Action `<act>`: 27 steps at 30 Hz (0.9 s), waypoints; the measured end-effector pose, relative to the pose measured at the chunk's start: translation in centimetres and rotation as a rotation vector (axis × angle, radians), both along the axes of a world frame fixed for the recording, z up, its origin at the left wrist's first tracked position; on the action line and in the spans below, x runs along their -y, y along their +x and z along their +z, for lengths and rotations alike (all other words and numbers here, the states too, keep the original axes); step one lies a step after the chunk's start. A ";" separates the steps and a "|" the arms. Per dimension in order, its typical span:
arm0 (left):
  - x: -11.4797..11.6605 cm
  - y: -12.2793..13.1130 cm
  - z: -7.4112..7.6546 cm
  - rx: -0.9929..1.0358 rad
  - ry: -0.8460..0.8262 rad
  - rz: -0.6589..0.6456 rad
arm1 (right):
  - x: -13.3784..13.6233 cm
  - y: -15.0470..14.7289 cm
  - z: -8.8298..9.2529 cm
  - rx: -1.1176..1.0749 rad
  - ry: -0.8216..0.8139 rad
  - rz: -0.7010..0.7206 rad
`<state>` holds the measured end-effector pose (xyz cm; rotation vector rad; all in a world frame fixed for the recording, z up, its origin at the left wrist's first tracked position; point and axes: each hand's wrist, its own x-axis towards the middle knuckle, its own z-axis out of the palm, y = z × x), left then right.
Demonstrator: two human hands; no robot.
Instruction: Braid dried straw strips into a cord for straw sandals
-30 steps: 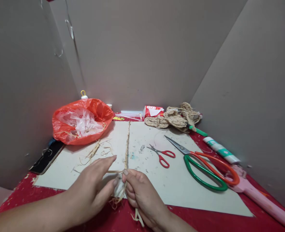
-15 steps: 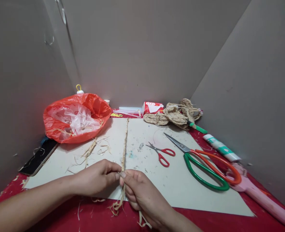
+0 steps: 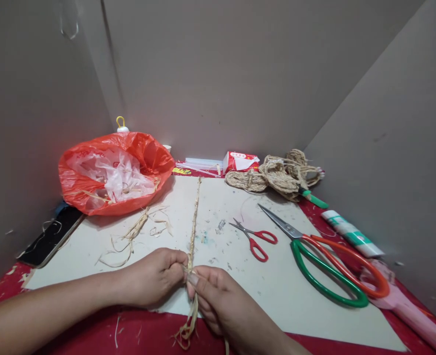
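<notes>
A thin braid of pale straw-like fibre (image 3: 194, 222) runs away from me over the white board (image 3: 277, 310), its loose strands hanging off the near end. My left hand (image 3: 158, 277) is closed, thumb and fingers pinching the braid from the left. From the right, my right hand (image 3: 221, 296) pinches strands at the same spot, fingers curled, touching or nearly touching the left. The exact crossing of strands is hidden between the fingertips. Loose fibre scraps (image 3: 136, 229) lie on the board left of the braid.
Small red-handled scissors (image 3: 254, 237) and large shears (image 3: 324, 261) with green and orange handles lie right. A red plastic bag (image 3: 73, 182) and a phone (image 3: 51, 236) are left. Behind stand cord bundles (image 3: 280, 177) and a tissue pack (image 3: 240, 161); a white-green tube (image 3: 351, 233) lies far right.
The camera view has shifted slightly, so the tools appear farther right. Both hands keep their pinch on the braid; the left fingers have curled in more tightly.
</notes>
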<state>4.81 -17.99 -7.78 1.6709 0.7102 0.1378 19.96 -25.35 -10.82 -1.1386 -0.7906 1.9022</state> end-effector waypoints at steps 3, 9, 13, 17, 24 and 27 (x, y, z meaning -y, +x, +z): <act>-0.2 0.2 -0.5 0.015 -0.298 0.083 | 0.1 0.2 -0.2 0.066 0.030 0.030; -0.5 -0.1 -0.8 0.026 -0.609 0.142 | -0.2 0.5 -0.1 0.348 0.221 0.079; -0.4 -0.1 -0.8 0.044 -0.566 0.120 | -0.1 0.5 0.5 0.482 0.304 0.104; -0.4 0.0 -0.9 0.057 -0.392 0.070 | -0.1 0.5 0.9 0.616 0.407 0.117; -0.2 -0.1 -1.3 0.015 -0.194 0.048 | 0.3 1.2 0.8 0.931 0.495 0.215; -0.1 0.0 -1.5 0.016 -0.140 0.038 | 0.5 1.5 0.9 1.012 0.473 0.234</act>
